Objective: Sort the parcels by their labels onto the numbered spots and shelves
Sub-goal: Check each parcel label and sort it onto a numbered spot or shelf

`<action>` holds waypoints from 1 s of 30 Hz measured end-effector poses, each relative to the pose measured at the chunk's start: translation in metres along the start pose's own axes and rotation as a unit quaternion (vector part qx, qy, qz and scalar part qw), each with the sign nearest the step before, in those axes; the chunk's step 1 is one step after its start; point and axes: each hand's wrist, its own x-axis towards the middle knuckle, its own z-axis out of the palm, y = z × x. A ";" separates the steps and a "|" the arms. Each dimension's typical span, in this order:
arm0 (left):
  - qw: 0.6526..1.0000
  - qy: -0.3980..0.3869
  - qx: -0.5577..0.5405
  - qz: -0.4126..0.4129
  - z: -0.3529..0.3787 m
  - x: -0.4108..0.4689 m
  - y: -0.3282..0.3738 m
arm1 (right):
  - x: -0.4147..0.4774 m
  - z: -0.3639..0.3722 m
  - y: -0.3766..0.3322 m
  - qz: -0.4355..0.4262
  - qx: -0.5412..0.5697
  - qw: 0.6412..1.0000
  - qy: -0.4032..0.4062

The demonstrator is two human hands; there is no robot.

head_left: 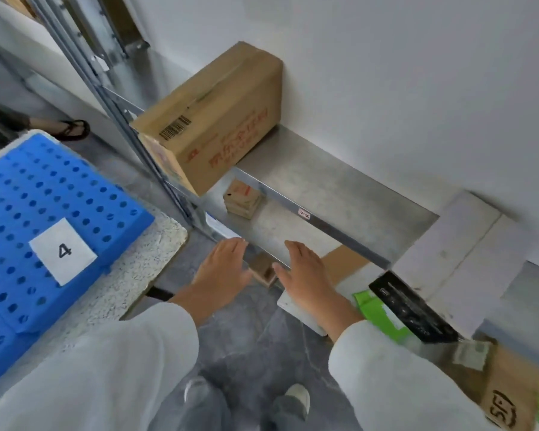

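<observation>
Grey floor [246, 331] below metal rack [339, 194] | small brown parcel [263, 270] sat low at the rack's front edge, between my hands | left hand [221, 269] and right hand [305, 272] flanked it, fingers straight, gripping nothing; contact unclear | big carton [218, 119] on shelf above | blue pallet [44, 197] marked 4 to my left

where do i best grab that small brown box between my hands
By its flat side faces, probably. The small brown box sits at the front edge of the metal shelf, between the open left hand and right hand, so come in from the front, one hand per side.
</observation>
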 end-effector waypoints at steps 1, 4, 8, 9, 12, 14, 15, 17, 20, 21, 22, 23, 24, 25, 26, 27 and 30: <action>1.000 0.002 -0.005 -0.010 0.009 0.009 -0.007 | 0.012 0.010 0.000 -0.008 -0.001 1.000 0.003; 1.000 0.026 -0.004 -0.011 0.042 0.042 -0.033 | 0.055 0.048 -0.004 -0.032 0.017 0.999 0.005; 0.998 0.055 -0.017 -0.019 0.085 0.092 -0.083 | 0.115 0.109 -0.009 -0.035 0.072 0.994 0.073; 0.997 0.067 -0.008 -0.024 0.099 0.104 -0.099 | 0.127 0.128 -0.010 -0.046 0.078 0.992 0.088; 0.995 0.078 0.009 -0.056 0.149 0.132 -0.149 | 0.153 0.193 -0.012 -0.094 0.089 0.983 0.131; 0.995 0.076 0.016 -0.069 0.186 0.149 -0.177 | 0.169 0.236 -0.008 -0.120 0.091 0.978 0.147; 0.994 0.079 0.022 -0.071 0.204 0.159 -0.191 | 0.178 0.258 -0.003 -0.123 0.089 0.978 0.143; 0.993 0.085 0.042 -0.075 0.237 0.181 -0.217 | 0.201 0.302 0.013 -0.123 0.049 0.982 0.137; 0.991 0.075 0.085 -0.066 0.287 0.215 -0.255 | 0.245 0.381 0.055 -0.118 -0.043 0.980 0.152; 0.991 0.071 0.100 -0.056 0.302 0.227 -0.266 | 0.263 0.406 0.071 -0.098 -0.052 0.982 0.151; 0.990 0.074 0.113 -0.049 0.315 0.240 -0.276 | 0.282 0.423 0.086 -0.079 -0.045 0.985 0.145; 0.988 0.085 0.123 -0.046 0.327 0.252 -0.286 | 0.302 0.435 0.097 -0.063 -0.031 0.987 0.145; 0.985 0.104 0.125 -0.048 0.339 0.263 -0.295 | 0.322 0.443 0.107 -0.048 -0.019 0.989 0.141; 0.983 0.125 0.130 -0.049 0.351 0.273 -0.302 | 0.340 0.449 0.116 -0.035 -0.010 0.989 0.140; 0.980 0.140 0.132 -0.049 0.362 0.281 -0.308 | 0.358 0.451 0.123 -0.028 -0.003 0.989 0.148; 0.979 0.147 0.130 -0.049 0.373 0.287 -0.312 | 0.374 0.451 0.128 -0.023 0.011 0.988 0.151; 0.979 0.159 0.118 -0.042 0.404 0.298 -0.328 | 0.416 0.443 0.136 -0.001 0.114 0.983 0.147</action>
